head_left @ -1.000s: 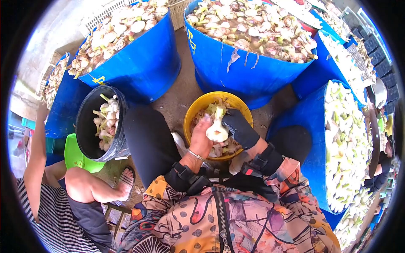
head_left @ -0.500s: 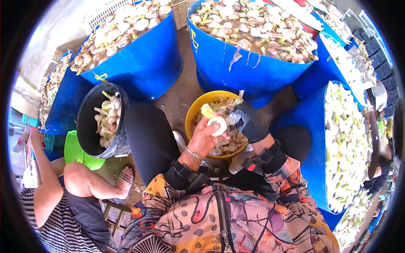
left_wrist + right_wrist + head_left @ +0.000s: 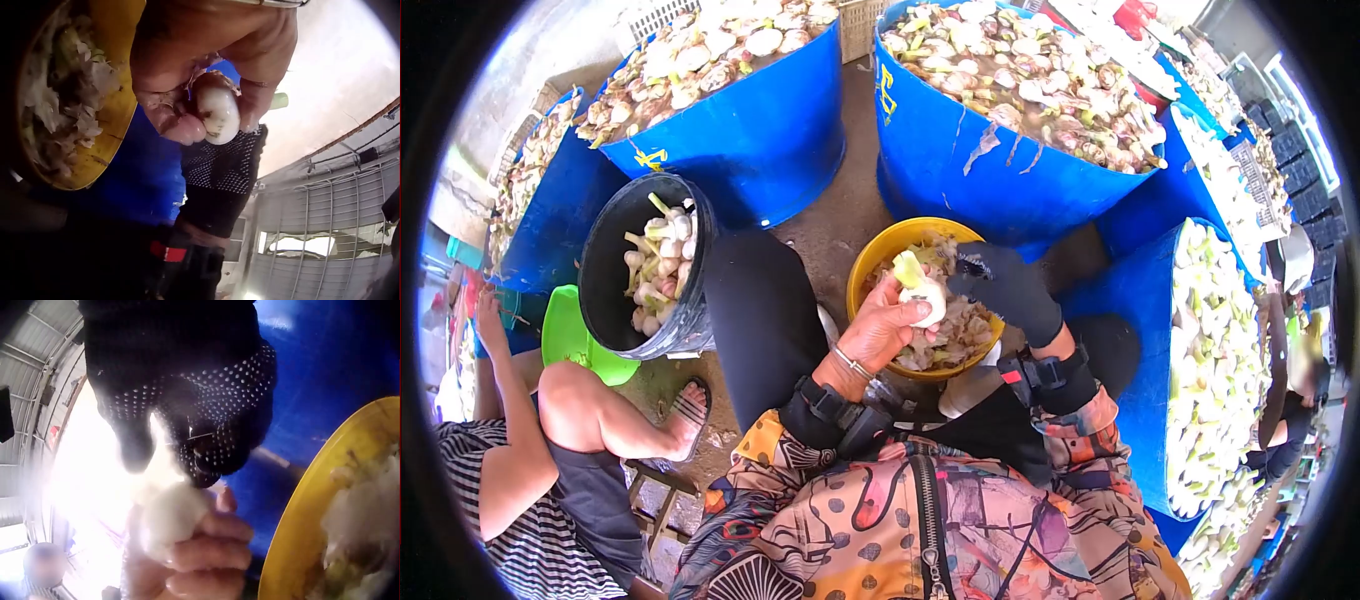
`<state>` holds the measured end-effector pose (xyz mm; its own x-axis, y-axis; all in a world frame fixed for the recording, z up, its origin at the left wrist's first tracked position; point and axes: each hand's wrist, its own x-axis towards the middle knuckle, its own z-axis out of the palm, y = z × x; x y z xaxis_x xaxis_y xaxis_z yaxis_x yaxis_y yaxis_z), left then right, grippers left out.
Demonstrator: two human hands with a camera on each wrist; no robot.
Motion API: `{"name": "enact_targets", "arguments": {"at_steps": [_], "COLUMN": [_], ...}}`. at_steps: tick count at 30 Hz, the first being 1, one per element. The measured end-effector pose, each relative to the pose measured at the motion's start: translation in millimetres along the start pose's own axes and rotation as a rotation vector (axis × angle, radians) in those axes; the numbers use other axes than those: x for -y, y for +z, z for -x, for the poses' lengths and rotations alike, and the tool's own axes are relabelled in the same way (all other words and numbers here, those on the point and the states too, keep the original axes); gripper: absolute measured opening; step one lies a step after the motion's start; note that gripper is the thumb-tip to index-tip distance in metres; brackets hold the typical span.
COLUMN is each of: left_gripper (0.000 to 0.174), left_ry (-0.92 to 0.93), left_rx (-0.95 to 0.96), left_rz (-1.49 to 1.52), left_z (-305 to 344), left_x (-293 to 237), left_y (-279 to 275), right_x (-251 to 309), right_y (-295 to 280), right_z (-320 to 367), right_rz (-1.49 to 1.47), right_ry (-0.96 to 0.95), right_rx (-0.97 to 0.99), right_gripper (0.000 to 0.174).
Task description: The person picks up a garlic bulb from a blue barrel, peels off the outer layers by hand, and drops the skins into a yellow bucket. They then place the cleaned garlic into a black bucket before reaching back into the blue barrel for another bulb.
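Note:
My bare left hand (image 3: 880, 330) grips a white garlic bulb (image 3: 922, 303) over the yellow bucket (image 3: 860, 275); its green stem (image 3: 907, 268) points up and away. In the left wrist view thumb and fingers pinch the bulb (image 3: 219, 112), whose base bears dark marks. My right hand (image 3: 1010, 290), in a black glove with white dots, is right beside the bulb. In the right wrist view the gloved fingers (image 3: 231, 434) are curled just above the bulb (image 3: 172, 519), with a thin shiny edge between them; I cannot tell what tool it is. Pale peelings (image 3: 955, 335) fill the bucket.
A black bucket (image 3: 615, 270) of stemmed garlic bulbs stands by my left knee. Large blue tubs (image 3: 770, 140) of garlic surround me at front and right. Another person (image 3: 525, 490) sits at left beside a green basin (image 3: 565, 335).
My right hand has drawn away from the stem to the right side of the bulb. The bulb has turned in my left hand and looks smoother and whiter.

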<state>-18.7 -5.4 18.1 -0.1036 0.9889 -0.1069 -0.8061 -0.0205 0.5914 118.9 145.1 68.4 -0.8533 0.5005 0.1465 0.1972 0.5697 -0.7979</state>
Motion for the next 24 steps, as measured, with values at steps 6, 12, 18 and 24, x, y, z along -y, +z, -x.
{"name": "enact_targets", "arguments": {"at_steps": [6,12,18,24], "left_gripper": [0.054,0.056,0.052,0.046], "left_ry": [-0.107,0.051,0.088,0.258], "left_rx": [-0.035,0.043,0.123,-0.034], "left_rz": [-0.205,-0.382,-0.508,-0.718], "left_z": [-4.6,-6.3,-6.3,-1.9], "left_x": [6.8,14.4,19.7,11.7], "left_y": [6.6,16.0,20.4,30.4], "right_x": [1.7,-27.9,-54.6,-57.0], "right_y": [6.9,32.6,30.1,2.3], "right_z": [-3.7,-1.9,-19.4,-14.3], "right_rz": [-0.253,-0.772,-1.222,0.184], "right_ry": [0.021,0.129,0.161,-0.005], "right_rx": [0.096,-0.295,-0.414,-0.216], "right_gripper": [0.02,0.014,0.009,0.024]}}
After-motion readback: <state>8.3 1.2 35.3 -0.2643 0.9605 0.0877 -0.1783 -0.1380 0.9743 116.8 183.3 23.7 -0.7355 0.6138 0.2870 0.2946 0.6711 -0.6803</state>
